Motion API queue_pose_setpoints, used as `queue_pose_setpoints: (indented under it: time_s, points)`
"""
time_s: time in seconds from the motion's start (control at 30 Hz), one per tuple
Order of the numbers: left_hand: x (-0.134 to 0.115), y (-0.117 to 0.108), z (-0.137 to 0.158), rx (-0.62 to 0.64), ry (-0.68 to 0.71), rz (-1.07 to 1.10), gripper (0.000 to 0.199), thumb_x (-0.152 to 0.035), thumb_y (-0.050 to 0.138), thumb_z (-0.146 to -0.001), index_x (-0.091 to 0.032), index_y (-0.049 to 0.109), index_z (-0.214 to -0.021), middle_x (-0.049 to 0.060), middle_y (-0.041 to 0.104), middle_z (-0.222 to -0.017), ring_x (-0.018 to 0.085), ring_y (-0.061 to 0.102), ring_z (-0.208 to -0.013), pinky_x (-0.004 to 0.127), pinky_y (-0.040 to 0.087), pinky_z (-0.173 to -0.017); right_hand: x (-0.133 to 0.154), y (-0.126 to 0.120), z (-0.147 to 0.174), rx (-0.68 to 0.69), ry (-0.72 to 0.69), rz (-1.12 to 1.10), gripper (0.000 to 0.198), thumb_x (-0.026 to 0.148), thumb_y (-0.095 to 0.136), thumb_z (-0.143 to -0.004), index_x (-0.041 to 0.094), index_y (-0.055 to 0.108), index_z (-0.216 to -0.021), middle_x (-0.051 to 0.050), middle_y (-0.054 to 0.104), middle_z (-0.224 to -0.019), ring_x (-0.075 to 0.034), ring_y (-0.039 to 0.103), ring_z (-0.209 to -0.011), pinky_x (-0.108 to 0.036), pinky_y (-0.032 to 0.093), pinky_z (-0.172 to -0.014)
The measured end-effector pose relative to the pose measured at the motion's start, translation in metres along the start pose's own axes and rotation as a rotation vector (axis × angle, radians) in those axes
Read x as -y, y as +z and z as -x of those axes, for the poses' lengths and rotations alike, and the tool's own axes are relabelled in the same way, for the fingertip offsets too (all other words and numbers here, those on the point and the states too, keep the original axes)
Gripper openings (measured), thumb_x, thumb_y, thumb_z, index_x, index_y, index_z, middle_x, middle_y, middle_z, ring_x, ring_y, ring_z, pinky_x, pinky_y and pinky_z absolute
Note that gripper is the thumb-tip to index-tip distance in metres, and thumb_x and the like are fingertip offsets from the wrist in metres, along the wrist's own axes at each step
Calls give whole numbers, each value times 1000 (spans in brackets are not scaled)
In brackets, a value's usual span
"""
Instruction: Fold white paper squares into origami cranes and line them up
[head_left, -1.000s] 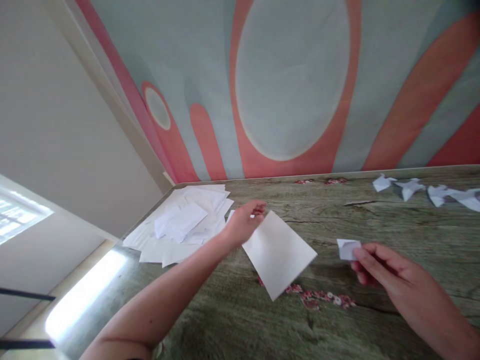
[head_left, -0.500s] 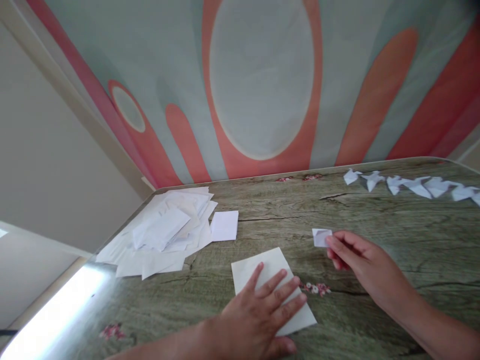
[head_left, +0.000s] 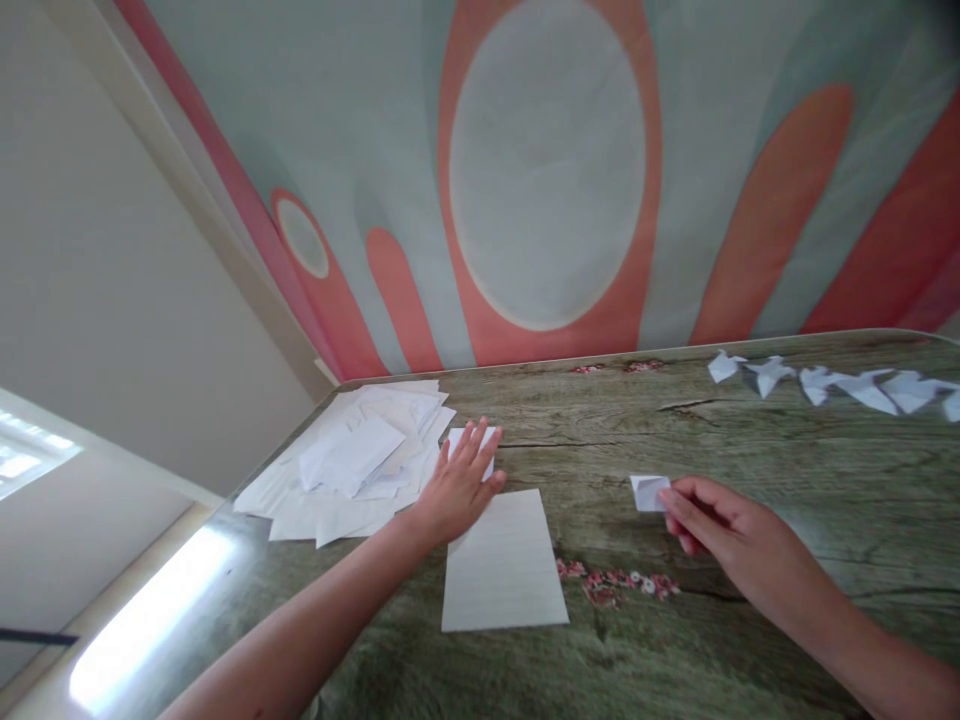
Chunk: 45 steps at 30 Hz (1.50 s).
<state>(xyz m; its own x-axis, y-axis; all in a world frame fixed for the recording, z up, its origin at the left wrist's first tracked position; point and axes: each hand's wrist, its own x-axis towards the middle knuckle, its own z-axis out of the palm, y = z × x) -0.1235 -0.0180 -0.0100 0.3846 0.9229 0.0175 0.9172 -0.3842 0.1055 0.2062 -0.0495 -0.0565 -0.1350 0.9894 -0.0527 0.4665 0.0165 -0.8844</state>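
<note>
My left hand (head_left: 466, 482) is spread over a small white square of paper (head_left: 486, 452), covering most of it. Whether the palm presses on that square I cannot tell. Just below the hand lies a flat sheet of paper (head_left: 506, 575) with faint lines, its upper left corner hidden under the hand. Over on the right, my right hand (head_left: 709, 515) pinches a small folded piece of white paper (head_left: 648, 493) between thumb and fingers, holding it above the table.
A loose heap of white paper (head_left: 352, 450) covers the table's far left. Several folded paper figures (head_left: 769, 374) stand in a row at the far right. Behind the wooden-patterned table (head_left: 585, 665) rises a red and grey-green patterned wall (head_left: 547, 180).
My left hand has moved off the lined sheet, up and left onto the small square. The sheet has turned straighter and shifted left. My right hand still pinches the folded paper.
</note>
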Motion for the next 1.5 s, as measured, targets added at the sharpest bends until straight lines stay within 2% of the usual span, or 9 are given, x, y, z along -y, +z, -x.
queue_pose_setpoints:
  time_s: [0.13,0.27,0.4,0.6,0.67,0.77,0.87,0.97,1.5]
  points:
    - [33,23,-39,105,53,-90,53,-46,24,-98,-32,16,-148,2,12,-157,24,9,-145,54,12,-113,2,0,0,19,-29,7,42,57,39,-89,22,54,-71,0,57,-61,-16,55,-58,-27,41,-59]
    - [55,12,-57,93,21,-103,50,-41,22,-99,-32,17,-148,3,20,-156,22,16,-144,53,14,-113,6,0,1,29,-13,4,40,56,41,-89,22,54,-71,1,56,-62,-15,53,-59,-26,41,-60]
    - [31,1,-32,22,12,-108,55,-40,19,-99,-26,5,-150,6,6,-158,24,1,-145,54,6,-114,8,1,2,42,-8,-12,41,55,39,-90,22,53,-71,2,54,-62,-15,52,-60,-26,40,-61]
    - [-27,4,36,208,365,111,64,-47,44,-92,-30,18,-148,6,15,-157,29,11,-144,56,5,-115,13,0,3,35,4,-41,39,54,40,-91,22,52,-72,3,53,-62,-14,51,-61,-25,38,-62]
    - [-41,3,37,84,305,258,55,-38,49,-92,-28,33,-144,9,26,-154,29,20,-142,56,11,-115,15,0,4,31,-2,-34,38,53,41,-91,22,52,-72,3,53,-63,-13,52,-61,-25,38,-61]
    - [-73,4,16,-64,72,690,38,-33,54,-89,-22,54,-125,12,56,-128,24,54,-117,41,47,-96,18,1,7,33,-36,16,36,51,42,-92,22,54,-74,3,54,-64,-13,51,-61,-25,37,-59]
    - [-113,12,-16,167,-121,1165,52,-36,69,-76,-19,52,-122,10,66,-106,17,67,-71,26,54,-55,22,3,12,56,-99,75,34,50,42,-92,22,56,-76,3,55,-65,-14,52,-62,-25,37,-59]
    - [-137,22,-37,238,-189,1339,30,-39,70,-74,-12,62,-83,1,62,-60,10,59,-48,19,47,-46,24,3,15,59,-155,90,30,46,43,-93,23,59,-81,3,58,-69,-14,54,-66,-25,38,-62]
    - [-131,25,-37,202,-238,1591,38,-50,61,-79,-13,55,-85,3,65,-65,16,68,-59,25,53,-57,32,2,14,18,-141,71,29,41,43,-94,21,55,-76,3,55,-64,-13,50,-60,-25,37,-58]
